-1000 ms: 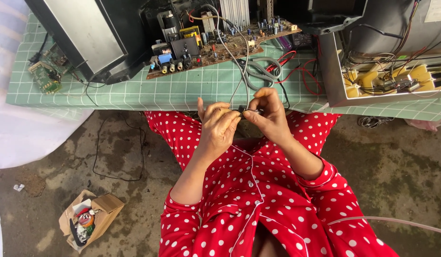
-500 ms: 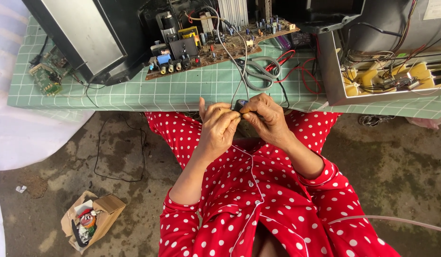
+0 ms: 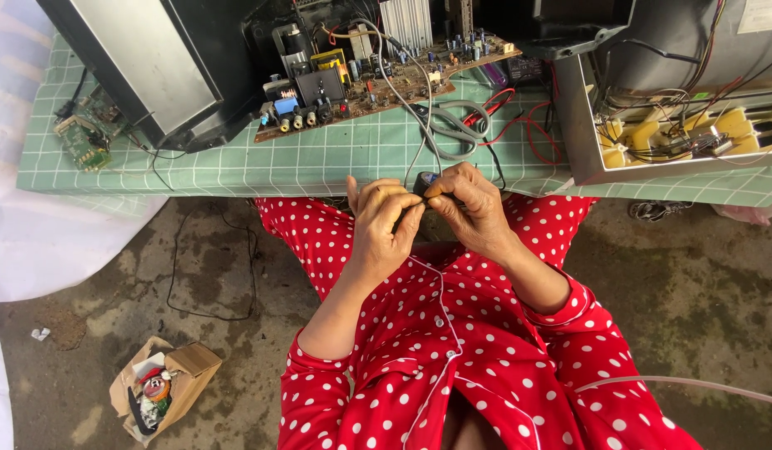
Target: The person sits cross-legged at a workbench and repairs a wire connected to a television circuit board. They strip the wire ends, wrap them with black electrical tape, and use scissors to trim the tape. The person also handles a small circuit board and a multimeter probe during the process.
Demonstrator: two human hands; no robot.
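Nearest, seated in red polka-dot clothing over a stained concrete floor; torn cardboard box point(image 3: 162, 385) of scraps lying low to the left. Above the lap, left hand point(image 3: 382, 225) and right hand point(image 3: 469, 212) pressed fingertip to fingertip, both closed on a small black part point(image 3: 422, 182) pinched between them, just off the near table edge; grey cable point(image 3: 425, 133) running from it up toward the bench. Judging by that: part in hand and being worked, not yet seated anywhere; fitting apparently left to do. Beyond, green checked tablecloth point(image 3: 236, 167); bare circuit board point(image 3: 386, 75) with capacitors, coils and heat sink; red wires point(image 3: 528, 125) looped beside it; open metal chassis point(image 3: 669, 133) on the right; dark television casing point(image 3: 144, 67) tilted on the left; small green board point(image 3: 84, 142) at the far-left edge. Tangled leads crowding the way to the board.
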